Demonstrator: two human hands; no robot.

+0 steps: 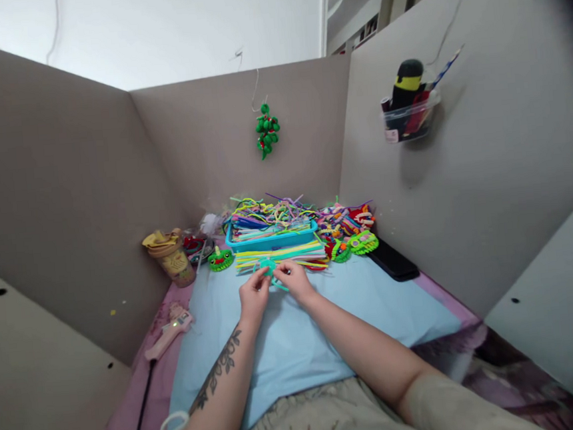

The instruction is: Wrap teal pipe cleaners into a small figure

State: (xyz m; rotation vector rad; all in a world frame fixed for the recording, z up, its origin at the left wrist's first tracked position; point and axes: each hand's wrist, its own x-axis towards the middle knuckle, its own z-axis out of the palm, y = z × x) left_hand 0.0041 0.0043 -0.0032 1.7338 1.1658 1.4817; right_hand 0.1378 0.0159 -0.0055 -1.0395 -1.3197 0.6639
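Both hands meet over the blue cloth, just in front of a row of straight pipe cleaners [250, 258]. Between them is a small coil of teal pipe cleaner [267, 264]. My left hand [254, 295] pinches its left side. On the other side, my right hand [295, 281] has its fingers closed on the same piece, and a loose teal end sticks out below them. A green frog-like pipe cleaner figure [220, 259] lies to the left, and more finished figures [363, 242] lie to the right.
Behind the row stands a blue basket [273, 242] heaped with pipe cleaners. A pink glue gun [171, 333] and a tan cup [174, 261] are at the left. A black phone-like slab [393, 259] lies right. Grey panels [239, 132] enclose the table on three sides.
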